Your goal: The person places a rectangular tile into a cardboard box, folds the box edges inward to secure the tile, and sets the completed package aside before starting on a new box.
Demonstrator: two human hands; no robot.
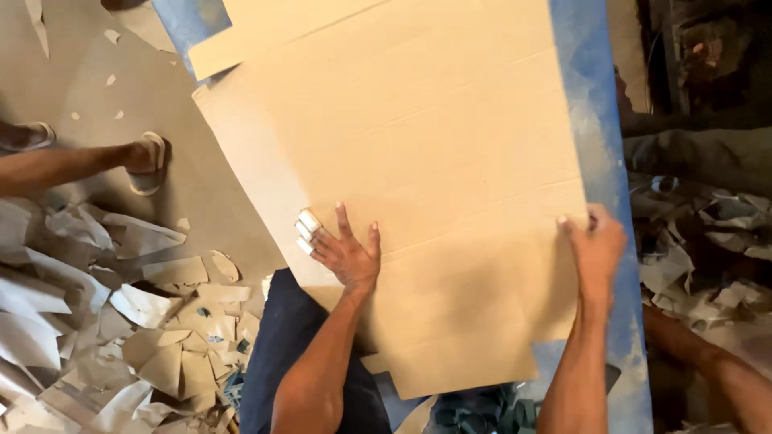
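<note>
One view only: head cam, worn by the person, aimed steeply down at close range. The frame is filled by a cardboard sheet [402,161] on a blue table [599,128]; floor is seen at left.

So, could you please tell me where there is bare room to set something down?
The cardboard sheet is bare above the left hand and right hand. The blue surface shows only a narrow strip. The floor scraps on the left are crowded.

Warm, soft daylight from upper left; bright and slightly washed out on the cardboard sheet [402,145]. Dim, murky at right edge. Soft shadows under forearms. Mild overall blur.
</note>
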